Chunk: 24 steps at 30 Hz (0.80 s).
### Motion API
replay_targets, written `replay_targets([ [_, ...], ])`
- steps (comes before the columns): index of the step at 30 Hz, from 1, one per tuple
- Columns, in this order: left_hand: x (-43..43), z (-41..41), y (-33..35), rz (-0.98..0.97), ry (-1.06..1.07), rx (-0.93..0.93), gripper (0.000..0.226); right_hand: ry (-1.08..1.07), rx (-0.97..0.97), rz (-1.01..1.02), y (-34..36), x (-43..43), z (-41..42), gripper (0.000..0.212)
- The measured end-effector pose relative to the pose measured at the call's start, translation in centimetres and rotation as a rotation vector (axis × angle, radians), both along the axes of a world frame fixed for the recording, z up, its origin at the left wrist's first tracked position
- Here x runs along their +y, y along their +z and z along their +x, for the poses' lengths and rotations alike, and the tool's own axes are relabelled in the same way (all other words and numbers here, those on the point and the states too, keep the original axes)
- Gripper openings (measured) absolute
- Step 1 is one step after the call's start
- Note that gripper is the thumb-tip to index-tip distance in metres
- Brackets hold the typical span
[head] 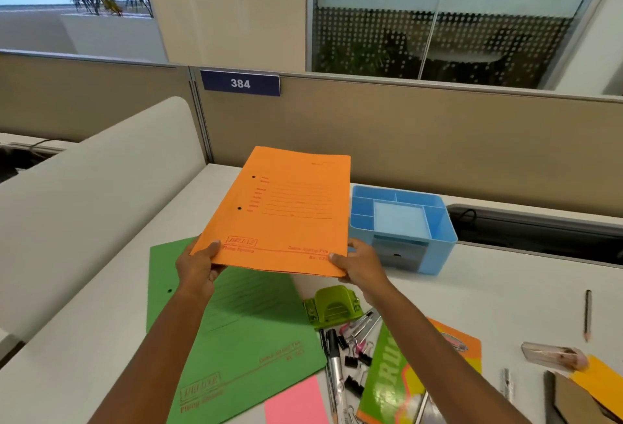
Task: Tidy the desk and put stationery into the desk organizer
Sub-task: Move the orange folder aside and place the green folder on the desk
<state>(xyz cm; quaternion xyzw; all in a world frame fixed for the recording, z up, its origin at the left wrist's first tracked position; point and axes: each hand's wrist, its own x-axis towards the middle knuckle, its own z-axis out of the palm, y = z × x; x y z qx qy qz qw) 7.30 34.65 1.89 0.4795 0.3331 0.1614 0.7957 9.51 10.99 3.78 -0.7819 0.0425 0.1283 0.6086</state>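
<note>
Above the bench [488, 288], just left of the blue desk organizer [438, 251], the orange file folder [283, 208] is pinched at its near corners by the fingers [354, 245] of the left hand [197, 267] and right hand [362, 263]. It is judged light, thin and bendy, so support at both corners is advised.

Two arms are all I can see of the person from here. Both are bare: the left forearm [161, 349] and the right forearm [438, 356] show uncovered skin the whole way up to the wrists, slim and smooth, narrowing as they go. The left hand [199, 270] and the right hand [362, 267] are bare as well. The left thumb [211, 248] and the right thumb [338, 260] each end in a short, pale, neatly trimmed nail. Whatever is worn above the forearms lies out of view.
</note>
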Motion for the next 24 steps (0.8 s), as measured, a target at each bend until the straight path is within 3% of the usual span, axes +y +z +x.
replay_targets([
  [9, 0.0, 2.8, -2.4, -0.025, -0.025, 0.092, 0.048, -0.037, 0.13, -0.043, -3.0, -0.3, 3.7, 0.035],
  [16, 0.4, 4.6, -4.0, 0.067, -0.074, 0.164, 0.048, -0.075, 0.108, -0.124, -4.9, 1.0, 5.4, 0.034],
  [19, 0.6, 5.5, -4.4, 0.268, -0.132, 0.217, 0.042, -0.074, 0.112, -0.192, -5.6, 1.5, 6.0, 0.035],
  [24, 0.8, 6.5, -5.1, 0.798, -0.243, 0.432, 0.041, -0.007, 0.087, -0.376, -6.2, 1.8, 6.1, 0.035],
])
